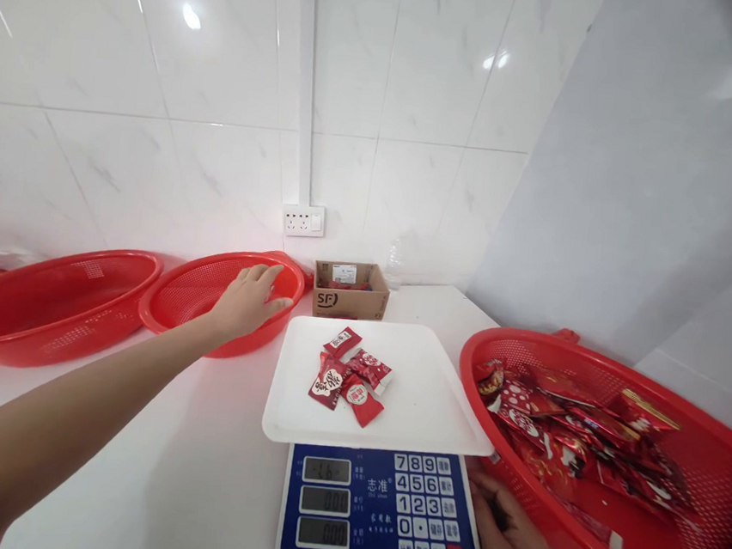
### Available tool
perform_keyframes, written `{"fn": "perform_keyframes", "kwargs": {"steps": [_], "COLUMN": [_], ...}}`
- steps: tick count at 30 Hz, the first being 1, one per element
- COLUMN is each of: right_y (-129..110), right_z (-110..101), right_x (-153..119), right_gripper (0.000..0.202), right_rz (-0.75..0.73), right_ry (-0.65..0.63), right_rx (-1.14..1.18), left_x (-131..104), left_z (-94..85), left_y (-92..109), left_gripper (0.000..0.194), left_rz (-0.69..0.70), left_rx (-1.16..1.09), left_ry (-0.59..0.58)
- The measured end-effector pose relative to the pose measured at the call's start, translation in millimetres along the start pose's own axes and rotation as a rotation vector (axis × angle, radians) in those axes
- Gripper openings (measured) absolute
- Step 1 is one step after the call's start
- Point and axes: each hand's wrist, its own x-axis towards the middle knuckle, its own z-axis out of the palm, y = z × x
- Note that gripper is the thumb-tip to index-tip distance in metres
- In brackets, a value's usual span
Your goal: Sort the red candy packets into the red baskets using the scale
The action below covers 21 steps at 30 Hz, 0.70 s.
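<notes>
Judging by how things lie, only partly done: on the white tray (429, 388) of the scale (382, 509), four red packets (328, 383) in view, loosely bunched and partly overlapping; to the right, in the right-hand basket (717, 524), a much larger heap of packets (552, 422). Going by that split, probably far more left in the heap than laid out on the tray. Reaching over the middle basket (242, 347) with the left hand (243, 302), thumb and fingers parted and slightly curled, apparently gripping nothing, though too blurred near the fingertips to rule out something small. Cannot tell what lies at the bottom of that basket, behind forearm and front wall. Beside the scale's right edge and close to the rim of the right-hand basket, the right hand (518, 539), partly cut off by the lower border; cannot tell whether spread, pressed together or pinching, with fingertips hidden. Showing zeros on the lower two displays (324, 516), but too faint to read surely on the top one. Behind the tray, a cardboard box (350, 305) with something red inside, hard to identify.
</notes>
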Motion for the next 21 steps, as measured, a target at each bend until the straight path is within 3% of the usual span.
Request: {"fn": "perform_keyframes", "kwargs": {"steps": [2, 6, 9, 15, 21], "right_y": [1.1, 4.4, 5.3, 8.3, 17.4], "right_z": [0.0, -3.1, -6.1, -1.6, 5.1], "right_x": [0.0, 2.4, 4.6, 1.1, -0.9], "right_gripper": [0.035, 0.035, 0.038, 0.04, 0.038], "right_rz": [-0.013, 0.001, 0.038, 0.058, -0.029], "right_ry": [0.001, -0.025, -0.049, -0.03, 0.033], "right_rx": [0.018, 0.011, -0.008, -0.024, -0.017], "left_x": [-10.7, -43.4, -58.4, -58.1, -38.7], "left_z": [7.1, 25.3, 32.6, 37.4, 23.0], "left_y": [9.2, 45.9, 67.6, 73.4, 52.2], "left_gripper": [0.052, 0.051, 0.054, 0.042, 0.038], "left_rz": [0.098, 0.307, 0.372, 0.368, 0.293], "left_rx": [-0.014, -0.074, -0.081, -0.124, -0.184], "left_ry": [-0.091, -0.352, -0.442, -0.428, -0.277]}}
